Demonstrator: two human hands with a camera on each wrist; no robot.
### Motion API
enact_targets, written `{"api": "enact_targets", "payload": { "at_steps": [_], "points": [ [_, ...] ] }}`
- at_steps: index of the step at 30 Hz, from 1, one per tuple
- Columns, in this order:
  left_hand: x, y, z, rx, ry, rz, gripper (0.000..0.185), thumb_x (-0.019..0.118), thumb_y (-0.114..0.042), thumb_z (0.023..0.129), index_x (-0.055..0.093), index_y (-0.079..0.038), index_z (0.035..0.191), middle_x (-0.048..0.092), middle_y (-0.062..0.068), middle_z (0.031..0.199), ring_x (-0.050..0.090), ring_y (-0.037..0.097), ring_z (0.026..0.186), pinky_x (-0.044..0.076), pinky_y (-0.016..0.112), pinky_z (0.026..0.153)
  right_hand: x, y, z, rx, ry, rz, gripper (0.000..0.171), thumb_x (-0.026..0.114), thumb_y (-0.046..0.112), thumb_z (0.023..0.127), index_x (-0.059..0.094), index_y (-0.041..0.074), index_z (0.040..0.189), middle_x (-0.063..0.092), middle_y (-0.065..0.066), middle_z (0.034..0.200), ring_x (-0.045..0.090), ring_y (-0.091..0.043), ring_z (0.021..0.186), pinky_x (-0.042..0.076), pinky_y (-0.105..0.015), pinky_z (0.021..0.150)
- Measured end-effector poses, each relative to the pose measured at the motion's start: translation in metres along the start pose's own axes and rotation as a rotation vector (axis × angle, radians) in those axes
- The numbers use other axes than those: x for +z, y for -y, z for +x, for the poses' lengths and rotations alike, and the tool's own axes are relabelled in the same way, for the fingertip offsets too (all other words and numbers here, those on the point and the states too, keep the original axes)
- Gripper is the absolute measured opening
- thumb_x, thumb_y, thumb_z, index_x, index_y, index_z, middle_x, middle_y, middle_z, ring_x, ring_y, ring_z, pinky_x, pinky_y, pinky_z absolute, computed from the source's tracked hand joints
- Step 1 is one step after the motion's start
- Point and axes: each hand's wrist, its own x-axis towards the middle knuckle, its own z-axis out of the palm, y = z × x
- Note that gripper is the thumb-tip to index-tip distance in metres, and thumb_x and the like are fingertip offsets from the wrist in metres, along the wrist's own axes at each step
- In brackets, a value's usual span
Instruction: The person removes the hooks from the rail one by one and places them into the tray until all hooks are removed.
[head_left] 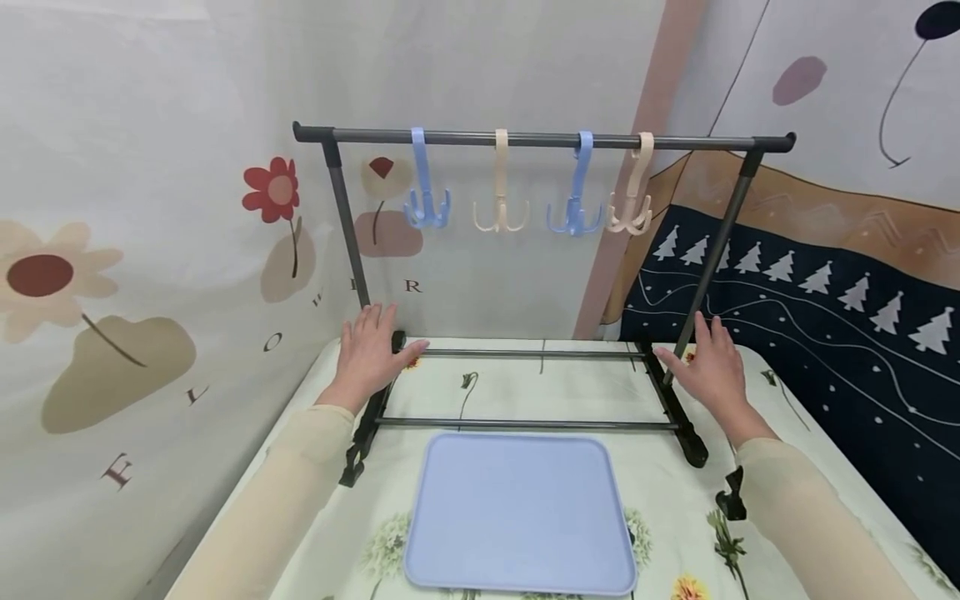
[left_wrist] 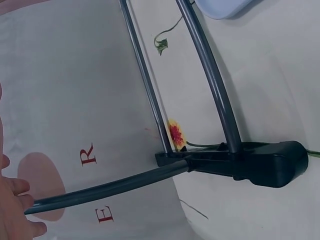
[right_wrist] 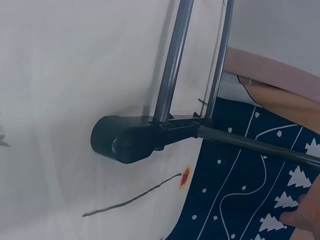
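A dark grey rack stands on the table, with two slanted posts, a top bar and a black-ended base. My left hand is at the lower part of the left post, fingers spread and fairly straight. In the left wrist view its fingers show at the post; whether they touch it I cannot tell. At the right post, my right hand has its fingers extended and its thumb toward the post. Blue hooks and beige hooks hang from the top bar.
A light blue tray lies flat in front of the rack on a flower-print tablecloth. Printed curtains stand behind and at the left. Dark tree-print fabric is at the right. Black straps hang at both wrists.
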Motion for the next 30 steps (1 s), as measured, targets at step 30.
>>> {"api": "enact_targets", "payload": {
  "at_steps": [30],
  "points": [
    [-0.005,-0.009,-0.001,-0.112,-0.007,-0.312,0.088,0.051,-0.064,0.095,0.022,-0.010,0.157,0.025,0.018,0.160,0.021,0.039,0.146,0.021,0.058,0.113,0.011,-0.010,0.027,0.194,-0.047,0.462,0.074,0.045,0.046,0.104,0.018,0.000,0.156,0.026,-0.026,0.157,0.030,-0.045,0.140,0.031,-0.057,0.109]
  ]
}}
